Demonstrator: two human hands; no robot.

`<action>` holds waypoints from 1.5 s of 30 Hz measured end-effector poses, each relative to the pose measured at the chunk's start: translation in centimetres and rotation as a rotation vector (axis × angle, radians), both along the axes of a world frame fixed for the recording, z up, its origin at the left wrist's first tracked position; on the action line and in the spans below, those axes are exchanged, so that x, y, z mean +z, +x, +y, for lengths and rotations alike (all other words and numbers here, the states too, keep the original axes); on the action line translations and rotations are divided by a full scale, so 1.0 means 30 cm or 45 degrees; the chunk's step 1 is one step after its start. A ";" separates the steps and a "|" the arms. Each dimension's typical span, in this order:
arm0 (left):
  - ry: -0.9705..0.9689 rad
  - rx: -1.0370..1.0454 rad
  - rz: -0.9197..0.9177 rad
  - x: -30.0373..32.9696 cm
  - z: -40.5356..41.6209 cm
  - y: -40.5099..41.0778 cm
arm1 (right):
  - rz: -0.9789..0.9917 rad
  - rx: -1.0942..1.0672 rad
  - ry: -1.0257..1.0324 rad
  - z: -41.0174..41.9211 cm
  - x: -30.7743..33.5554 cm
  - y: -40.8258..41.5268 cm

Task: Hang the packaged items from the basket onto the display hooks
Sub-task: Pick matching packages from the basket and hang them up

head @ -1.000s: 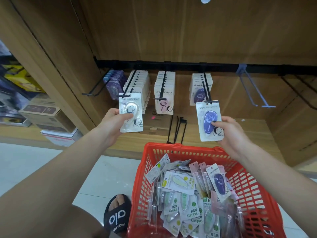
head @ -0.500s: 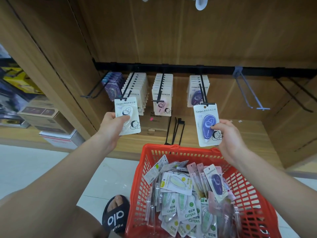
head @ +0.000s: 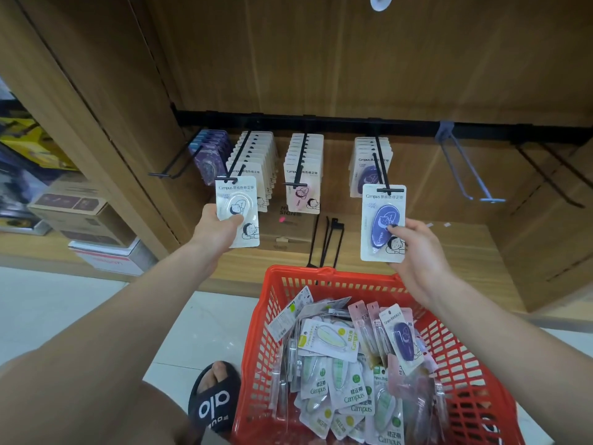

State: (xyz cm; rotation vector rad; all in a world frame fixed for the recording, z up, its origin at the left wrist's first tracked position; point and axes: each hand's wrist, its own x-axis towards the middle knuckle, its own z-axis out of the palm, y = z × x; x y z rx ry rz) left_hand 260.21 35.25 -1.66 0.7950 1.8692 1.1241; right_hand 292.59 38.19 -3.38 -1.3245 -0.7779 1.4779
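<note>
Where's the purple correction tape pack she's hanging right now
In the head view, the purple pack sits right of centre, pinched by the right hand at the tip of a black hook, above the red basket.

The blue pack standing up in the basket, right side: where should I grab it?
Pinch the top edge of the blue pack from above with the right hand. It leans upright against the other packs in the red basket, its flat card edge free, while its lower end looks buried.
</note>
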 end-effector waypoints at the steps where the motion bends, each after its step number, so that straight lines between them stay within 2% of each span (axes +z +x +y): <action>1: -0.010 -0.003 0.033 -0.004 0.005 0.000 | -0.009 0.015 -0.006 0.008 -0.008 -0.003; 9: -0.109 -0.097 0.272 -0.019 0.084 -0.032 | -0.143 0.031 -0.062 0.198 -0.037 -0.050; 17: -0.202 -0.171 0.352 -0.043 0.190 -0.072 | -0.183 -0.072 -0.061 0.377 -0.052 -0.116; 25: -0.302 -0.167 0.400 -0.072 0.219 -0.074 | -0.823 0.090 -0.117 0.427 -0.074 -0.083; 30: -0.475 -0.058 0.582 -0.109 0.178 0.006 | -0.919 0.170 -0.088 0.299 -0.089 -0.030; 33: -0.517 -0.269 0.709 -0.157 0.096 0.137 | -0.879 0.135 -0.093 0.184 -0.149 0.048; 36: -0.448 -0.680 0.854 -0.214 0.008 0.284 | -0.867 0.026 -0.094 0.068 -0.225 0.123; 39: -0.438 -1.086 0.858 -0.273 -0.057 0.420 | -0.997 -0.066 -0.111 -0.053 -0.286 0.176; 42: -0.516 -1.325 0.788 -0.331 -0.087 0.536 | -1.092 0.065 -0.164 -0.138 -0.368 0.213; 45: -0.648 -1.353 0.698 -0.389 -0.091 0.617 | -1.164 0.276 -0.364 -0.198 -0.438 0.254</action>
